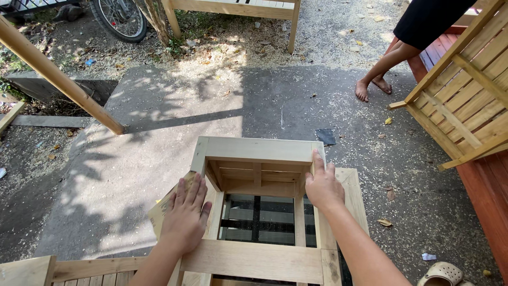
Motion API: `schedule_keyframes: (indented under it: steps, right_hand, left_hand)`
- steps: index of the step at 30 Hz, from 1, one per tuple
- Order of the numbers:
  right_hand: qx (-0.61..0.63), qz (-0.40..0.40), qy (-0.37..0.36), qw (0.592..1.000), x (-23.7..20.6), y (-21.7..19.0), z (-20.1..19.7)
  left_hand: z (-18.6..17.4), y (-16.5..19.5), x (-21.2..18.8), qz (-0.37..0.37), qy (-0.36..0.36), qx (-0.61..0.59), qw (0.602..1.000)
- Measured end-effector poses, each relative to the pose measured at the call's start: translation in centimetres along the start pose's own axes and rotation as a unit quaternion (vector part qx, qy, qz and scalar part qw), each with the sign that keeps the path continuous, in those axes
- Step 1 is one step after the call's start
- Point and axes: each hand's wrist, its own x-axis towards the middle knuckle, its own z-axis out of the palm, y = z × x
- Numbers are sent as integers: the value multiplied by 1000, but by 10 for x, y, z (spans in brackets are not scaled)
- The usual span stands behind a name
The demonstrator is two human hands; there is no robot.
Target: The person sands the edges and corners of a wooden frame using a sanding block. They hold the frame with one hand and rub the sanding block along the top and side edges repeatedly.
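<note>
A pale wooden frame (259, 149), box-shaped with open sides, stands on the concrete below me. My left hand (186, 214) lies flat on a tan sheet of sandpaper (160, 211), pressing it against the frame's left side. My right hand (323, 185) rests on the frame's right upper rail near the far corner, fingers closed over the wood. Through the open top I see lower slats and dark gaps inside the frame.
Another person's bare legs and feet (370, 87) stand at the upper right beside a slatted wooden piece (465, 100) on a red bench. A slanting wooden post (58, 77), a bicycle wheel (119, 18), a dark sandpaper scrap (325, 136) and a sandal (442, 274) lie around.
</note>
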Motion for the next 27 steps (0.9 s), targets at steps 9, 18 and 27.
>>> schedule_keyframes:
  steps: [9, 18, 27]
  right_hand:
    - [-11, 3, -7, 1000, 3, -2, 3]
    - [4, -6, -2, 1000, -1, 1, 3]
    - [0, 0, 4, 1000, 7, 4, 9]
  left_hand:
    - [0, 5, 41, -37, -6, 11, 999]
    - [25, -10, -16, 16, 46, -10, 999]
    - [4, -1, 63, -10, 40, -17, 999]
